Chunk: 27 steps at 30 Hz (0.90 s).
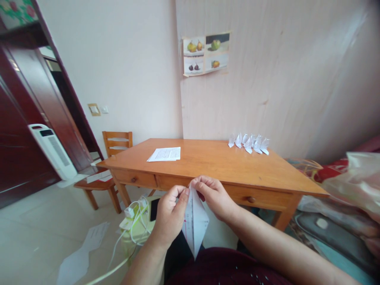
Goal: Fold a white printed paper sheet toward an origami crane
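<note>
A sheet of printed white paper (196, 223), folded into a long diamond with a crease down its middle, hangs point-down above my lap. My left hand (172, 211) pinches its upper left edge between thumb and fingers. Close beside it, my right hand (215, 196) grips the paper near the top point. Fingers cover most of the upper tip, so its exact fold is hidden. Red and dark marks show on the paper's faces.
A wooden table (202, 158) stands ahead, bearing a stack of printed sheets (164, 154) and several folded paper pieces (251, 143). A chair (95, 182) is at left. Cables and a charger (139, 213) lie on a green stool (127, 237). Papers (74, 265) lie on the floor.
</note>
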{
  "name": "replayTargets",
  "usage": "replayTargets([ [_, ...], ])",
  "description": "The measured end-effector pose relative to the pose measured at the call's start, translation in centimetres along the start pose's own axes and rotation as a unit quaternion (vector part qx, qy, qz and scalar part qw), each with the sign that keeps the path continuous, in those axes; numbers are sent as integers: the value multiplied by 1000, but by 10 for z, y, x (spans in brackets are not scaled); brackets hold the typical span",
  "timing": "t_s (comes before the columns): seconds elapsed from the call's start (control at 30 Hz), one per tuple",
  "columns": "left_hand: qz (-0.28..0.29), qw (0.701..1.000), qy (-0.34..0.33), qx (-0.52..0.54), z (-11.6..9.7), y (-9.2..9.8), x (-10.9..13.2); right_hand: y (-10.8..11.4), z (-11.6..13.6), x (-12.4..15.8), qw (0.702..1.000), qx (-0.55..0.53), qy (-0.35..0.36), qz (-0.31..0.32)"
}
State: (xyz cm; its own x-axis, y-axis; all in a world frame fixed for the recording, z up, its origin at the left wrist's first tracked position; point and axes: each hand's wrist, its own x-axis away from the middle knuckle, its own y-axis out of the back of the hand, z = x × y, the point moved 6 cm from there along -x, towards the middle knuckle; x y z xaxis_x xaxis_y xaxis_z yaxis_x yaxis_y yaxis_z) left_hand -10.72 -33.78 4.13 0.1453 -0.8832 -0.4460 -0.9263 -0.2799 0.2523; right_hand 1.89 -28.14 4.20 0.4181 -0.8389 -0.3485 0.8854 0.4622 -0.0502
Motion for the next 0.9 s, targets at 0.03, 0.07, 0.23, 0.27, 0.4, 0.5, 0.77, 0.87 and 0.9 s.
replayTargets([
  [0.03,-3,1000,2,2,1,0,0,0,0,0,1000,2,1,1],
  [0.07,-7,1000,3,2,2,0,1,0,-1,0,1000,6,1,2],
  [0.23,-16,1000,-4,-11,6,0,2,2,-1,0,997,67,27,3],
  [0.27,-11,1000,-3,-10,6,-1,2,2,-1,0,997,76,31,2],
  [0.4,-11,999,27,46,13,-3,2,4,-3,-1,998,60,21,6],
  [0.5,-14,993,39,110,17,-3,1,5,-6,0,999,35,1,3],
  [0.77,3,978,82,192,26,-5,1,9,-8,-1,1000,18,-3,-7],
  [0.87,36,969,104,221,29,-10,3,9,-9,-1,1000,12,-2,-8],
  [0.9,45,967,110,226,30,-11,4,9,-9,-1,1000,10,-1,-9],
])
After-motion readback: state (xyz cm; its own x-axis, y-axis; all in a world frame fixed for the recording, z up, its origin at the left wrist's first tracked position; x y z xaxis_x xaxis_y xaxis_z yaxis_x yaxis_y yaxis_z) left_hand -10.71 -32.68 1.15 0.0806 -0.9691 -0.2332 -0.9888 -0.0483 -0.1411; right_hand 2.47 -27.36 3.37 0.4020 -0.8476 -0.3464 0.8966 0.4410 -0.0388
